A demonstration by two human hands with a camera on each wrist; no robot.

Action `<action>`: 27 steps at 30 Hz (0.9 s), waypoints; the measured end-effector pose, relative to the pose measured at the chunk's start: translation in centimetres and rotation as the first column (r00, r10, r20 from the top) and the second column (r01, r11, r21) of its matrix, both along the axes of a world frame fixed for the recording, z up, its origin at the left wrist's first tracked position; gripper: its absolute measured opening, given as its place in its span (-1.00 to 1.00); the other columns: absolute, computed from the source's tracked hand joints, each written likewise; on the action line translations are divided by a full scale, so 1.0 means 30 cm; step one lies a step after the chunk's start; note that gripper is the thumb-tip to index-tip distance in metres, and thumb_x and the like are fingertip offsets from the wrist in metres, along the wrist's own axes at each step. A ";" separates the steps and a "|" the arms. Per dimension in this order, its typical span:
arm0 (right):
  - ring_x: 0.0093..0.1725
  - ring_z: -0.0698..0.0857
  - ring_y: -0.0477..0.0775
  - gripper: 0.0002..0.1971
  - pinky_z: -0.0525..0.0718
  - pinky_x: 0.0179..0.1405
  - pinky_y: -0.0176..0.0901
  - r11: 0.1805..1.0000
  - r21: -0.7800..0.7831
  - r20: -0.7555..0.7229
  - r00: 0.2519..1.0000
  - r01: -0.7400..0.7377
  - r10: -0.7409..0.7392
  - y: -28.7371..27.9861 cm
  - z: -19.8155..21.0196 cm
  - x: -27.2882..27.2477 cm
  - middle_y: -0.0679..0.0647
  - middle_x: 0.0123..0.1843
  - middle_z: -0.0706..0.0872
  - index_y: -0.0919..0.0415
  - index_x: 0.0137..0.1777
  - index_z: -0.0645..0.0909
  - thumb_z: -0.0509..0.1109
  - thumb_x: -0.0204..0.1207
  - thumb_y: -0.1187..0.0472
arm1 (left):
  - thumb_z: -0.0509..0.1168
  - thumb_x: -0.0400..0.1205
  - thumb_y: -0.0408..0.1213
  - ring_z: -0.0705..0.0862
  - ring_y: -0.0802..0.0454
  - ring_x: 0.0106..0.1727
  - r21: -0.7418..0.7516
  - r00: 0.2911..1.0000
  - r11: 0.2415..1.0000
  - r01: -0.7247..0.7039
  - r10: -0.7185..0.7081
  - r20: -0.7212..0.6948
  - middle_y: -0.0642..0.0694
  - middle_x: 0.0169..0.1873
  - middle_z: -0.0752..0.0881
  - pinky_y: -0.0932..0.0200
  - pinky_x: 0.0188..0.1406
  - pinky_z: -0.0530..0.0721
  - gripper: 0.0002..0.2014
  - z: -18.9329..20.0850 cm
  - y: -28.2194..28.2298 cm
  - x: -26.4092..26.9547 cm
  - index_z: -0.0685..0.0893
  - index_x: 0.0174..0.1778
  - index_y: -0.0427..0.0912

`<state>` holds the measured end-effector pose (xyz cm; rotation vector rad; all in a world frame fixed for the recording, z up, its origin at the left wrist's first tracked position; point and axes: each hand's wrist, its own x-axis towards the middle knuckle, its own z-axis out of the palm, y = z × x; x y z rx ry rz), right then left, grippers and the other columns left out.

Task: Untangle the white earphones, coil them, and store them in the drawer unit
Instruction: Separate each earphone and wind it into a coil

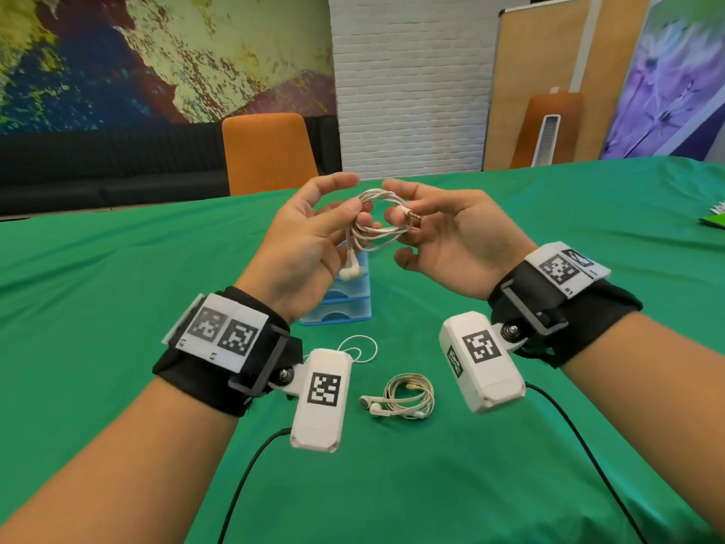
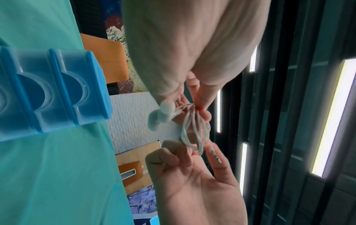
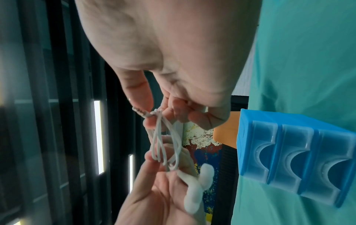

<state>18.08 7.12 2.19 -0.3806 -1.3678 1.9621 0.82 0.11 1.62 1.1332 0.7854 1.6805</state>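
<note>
The white earphones [image 1: 378,219] form a small coil held in the air between both hands, above the green table [image 1: 117,308]. My left hand [image 1: 355,210] pinches the coil's left side, and the two earbuds [image 1: 351,268] hang below it. My right hand [image 1: 400,215] pinches the right side at the metal plug [image 1: 412,214]. The left wrist view shows the coil [image 2: 194,130], earbuds [image 2: 163,112] and plug [image 2: 214,155]. The right wrist view shows the coil [image 3: 165,144] and earbuds [image 3: 198,187]. The blue drawer unit [image 1: 345,304] stands on the table beyond my left palm, its three drawers [image 3: 289,152] pushed in.
A second, beige coiled pair of earphones [image 1: 408,394] lies on the table near me. A loop of thin white wire [image 1: 359,349] shows behind the left wrist camera. An orange chair [image 1: 266,151] stands at the far edge. A green object [image 1: 714,219] lies at the far right.
</note>
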 end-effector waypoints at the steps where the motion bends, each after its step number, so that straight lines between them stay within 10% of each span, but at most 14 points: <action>1: -0.35 0.47 -0.09 -0.70 0.36 -0.24 -0.14 1.000 0.023 0.000 1.000 -0.017 0.017 -0.005 0.005 -0.002 0.03 -0.23 0.61 0.11 0.25 0.58 0.23 0.56 0.32 | 0.24 0.71 -0.53 0.66 0.12 -0.30 -0.008 0.999 0.999 0.036 -0.036 0.024 -0.19 -0.13 0.71 0.29 -0.22 0.73 -0.74 0.006 0.001 0.002 0.62 0.28 -0.21; 11: -0.24 0.59 0.17 -0.52 0.60 -0.18 -0.01 0.703 0.701 0.195 0.915 0.121 -0.352 0.007 0.018 -0.009 0.36 -0.21 0.67 0.25 0.32 0.60 0.54 0.42 0.52 | 0.19 0.73 -0.55 0.44 0.13 -0.40 0.024 0.954 0.996 -0.088 0.091 -0.284 -0.06 -0.33 0.61 0.28 -0.40 0.48 -0.75 0.022 0.017 0.028 0.69 0.22 -0.29; 16: -0.28 0.73 -0.10 -0.52 0.77 -0.11 -0.11 0.598 0.801 0.320 0.859 -0.020 -0.400 0.038 0.020 0.025 0.37 -0.01 0.78 0.30 0.33 0.61 0.58 0.42 0.51 | 0.29 0.70 -0.52 0.48 0.07 -0.41 0.089 0.827 0.977 -0.196 0.213 -0.520 -0.24 -0.22 0.68 0.25 -0.38 0.51 -0.82 0.011 0.020 0.030 0.74 0.12 -0.25; 21: -0.16 0.71 0.04 -0.62 0.70 -0.04 0.08 0.641 0.763 0.409 0.832 -0.087 -0.374 0.061 0.001 0.029 0.31 -0.04 0.82 0.35 0.18 0.70 0.61 0.36 0.47 | 0.33 0.69 -0.50 0.56 0.11 -0.43 0.122 0.736 0.978 -0.170 0.208 -0.644 -0.05 -0.33 0.68 0.27 -0.35 0.58 -0.84 -0.017 0.037 0.050 0.71 0.13 -0.22; 27: -0.16 0.56 0.02 -0.72 0.43 -0.30 -0.20 0.784 0.617 0.408 0.828 0.060 -0.384 0.086 -0.044 0.034 0.19 -0.12 0.73 0.36 0.17 0.66 0.53 0.47 0.42 | 0.33 0.71 -0.46 0.64 0.06 -0.36 0.128 0.716 0.984 -0.122 0.177 -0.675 -0.08 -0.23 0.71 0.18 -0.21 0.69 -0.85 -0.041 0.067 0.067 0.70 0.15 -0.20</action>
